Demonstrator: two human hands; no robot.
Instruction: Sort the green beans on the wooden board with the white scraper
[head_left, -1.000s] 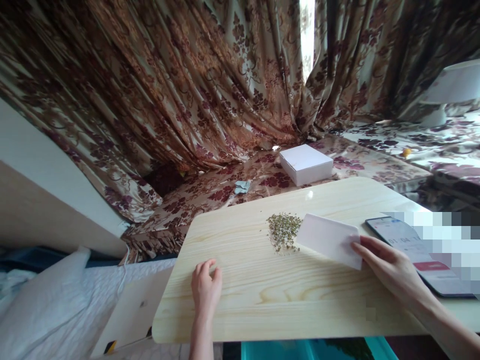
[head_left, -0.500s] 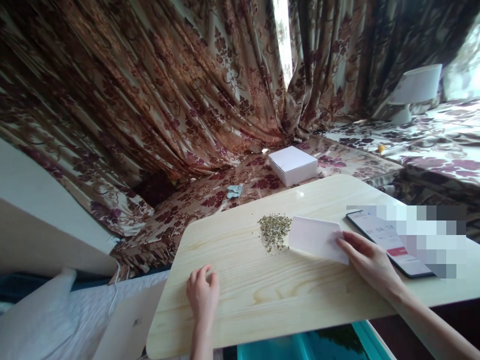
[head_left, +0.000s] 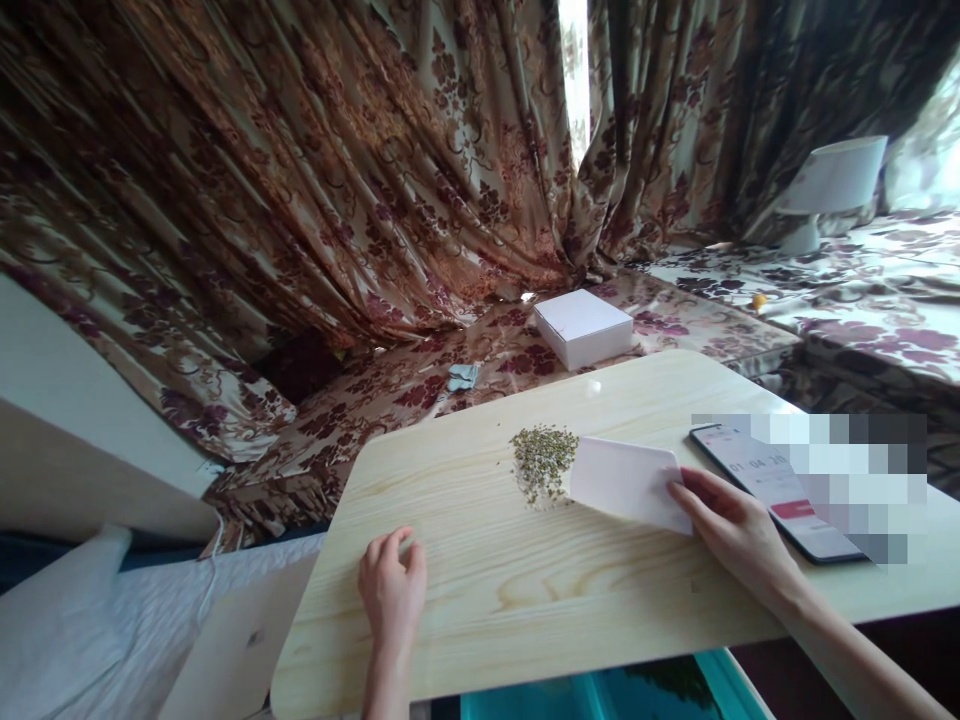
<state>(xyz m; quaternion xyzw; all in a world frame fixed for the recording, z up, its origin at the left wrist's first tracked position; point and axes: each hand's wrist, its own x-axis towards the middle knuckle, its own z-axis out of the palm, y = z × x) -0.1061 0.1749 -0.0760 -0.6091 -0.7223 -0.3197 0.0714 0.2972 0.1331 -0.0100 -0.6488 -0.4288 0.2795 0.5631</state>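
Observation:
A small heap of greenish-brown seeds (head_left: 541, 458) lies on the light wooden tabletop (head_left: 525, 590). My right hand (head_left: 731, 530) is closed on the right end of a white card (head_left: 626, 480), whose left edge rests against the heap. My left hand (head_left: 391, 588) rests on the tabletop near its front left, fingers curled loosely, holding nothing that I can see.
A phone (head_left: 780, 490) with a lit screen lies to the right of my right hand. Behind the table sit a white box (head_left: 583, 328) and a crumpled scrap (head_left: 463, 376) on flowered cloth. Patterned curtains (head_left: 337, 160) hang behind. A white lamp (head_left: 829, 190) stands far right.
The card has stayed against the right side of the seed heap under my right hand. My left hand has kept its place. The view has shifted a little.

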